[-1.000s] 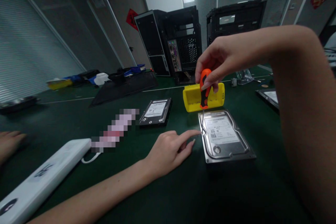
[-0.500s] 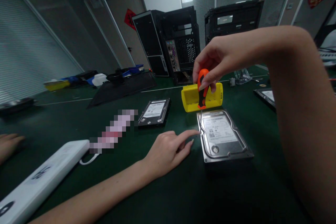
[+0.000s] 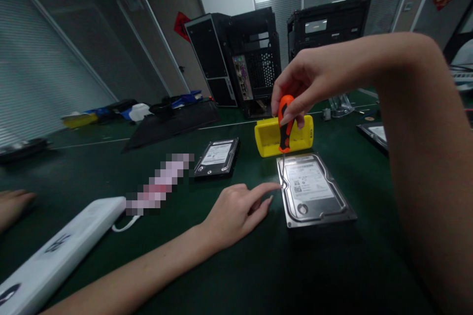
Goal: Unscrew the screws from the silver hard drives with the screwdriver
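A silver hard drive (image 3: 314, 189) with a white label lies flat on the dark green table. My right hand (image 3: 295, 93) grips an orange and black screwdriver (image 3: 286, 125) by its handle from above. The shaft points down, its tip at the drive's left edge. From the left, my left hand (image 3: 236, 214) reaches over with its index finger stretched out, the fingertip at that same edge beside the screwdriver tip. It holds nothing, and its other fingers are partly bent. Any screw under the tip is too small to make out.
Behind the drive stands a yellow bin (image 3: 264, 138). A second hard drive (image 3: 216, 157) lies left of it, another (image 3: 375, 134) at the right. A white box (image 3: 62, 251) is at lower left, near another person's hand (image 3: 15, 206). Computer cases (image 3: 236, 59) stand at the back.
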`<state>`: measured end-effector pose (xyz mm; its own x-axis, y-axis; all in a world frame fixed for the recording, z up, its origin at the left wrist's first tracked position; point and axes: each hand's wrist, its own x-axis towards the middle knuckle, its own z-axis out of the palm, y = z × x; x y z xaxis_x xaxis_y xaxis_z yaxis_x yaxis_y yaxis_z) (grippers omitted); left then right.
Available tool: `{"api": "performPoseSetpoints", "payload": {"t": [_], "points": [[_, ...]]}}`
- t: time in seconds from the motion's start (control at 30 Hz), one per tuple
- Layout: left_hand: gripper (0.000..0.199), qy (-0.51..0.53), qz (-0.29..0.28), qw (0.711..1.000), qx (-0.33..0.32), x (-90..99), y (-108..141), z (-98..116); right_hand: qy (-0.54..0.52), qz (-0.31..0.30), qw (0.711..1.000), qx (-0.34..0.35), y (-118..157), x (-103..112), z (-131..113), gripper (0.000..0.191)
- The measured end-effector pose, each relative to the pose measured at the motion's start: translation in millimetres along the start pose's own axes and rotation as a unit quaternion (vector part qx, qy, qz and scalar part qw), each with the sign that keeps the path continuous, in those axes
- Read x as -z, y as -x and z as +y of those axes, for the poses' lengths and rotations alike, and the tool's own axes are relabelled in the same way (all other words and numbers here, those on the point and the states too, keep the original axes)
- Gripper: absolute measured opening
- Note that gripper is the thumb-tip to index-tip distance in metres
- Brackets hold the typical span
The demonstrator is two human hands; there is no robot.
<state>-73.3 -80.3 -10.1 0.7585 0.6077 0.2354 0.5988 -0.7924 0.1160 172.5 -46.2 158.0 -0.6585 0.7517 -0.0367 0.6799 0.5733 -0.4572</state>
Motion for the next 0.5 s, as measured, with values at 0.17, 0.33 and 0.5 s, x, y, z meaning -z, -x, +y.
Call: {"api": "performPoseSetpoints", "payload": {"t": [0.17, 0.33, 0.5], "points": [[0.034, 0.001, 0.000, 1.000, 0.002, 0.4, -0.2, 0.2, 0.001, -0.002, 1.000, -0.006, -1.5, 1.8, -0.4, 0.042], [0.034, 0.002, -0.004, 1.000, 0.010, 0.9, 0.1, 0.7, -0.001, -0.024, 0.999, -0.028, -4.8, 5.3, -0.7, 0.039], [0.035, 0.004, -0.004, 1.000, 0.010, 0.6, 0.1, 0.1, 0.006, -0.001, 1.000, -0.010, -0.8, 1.2, 0.0, 0.039]]}}
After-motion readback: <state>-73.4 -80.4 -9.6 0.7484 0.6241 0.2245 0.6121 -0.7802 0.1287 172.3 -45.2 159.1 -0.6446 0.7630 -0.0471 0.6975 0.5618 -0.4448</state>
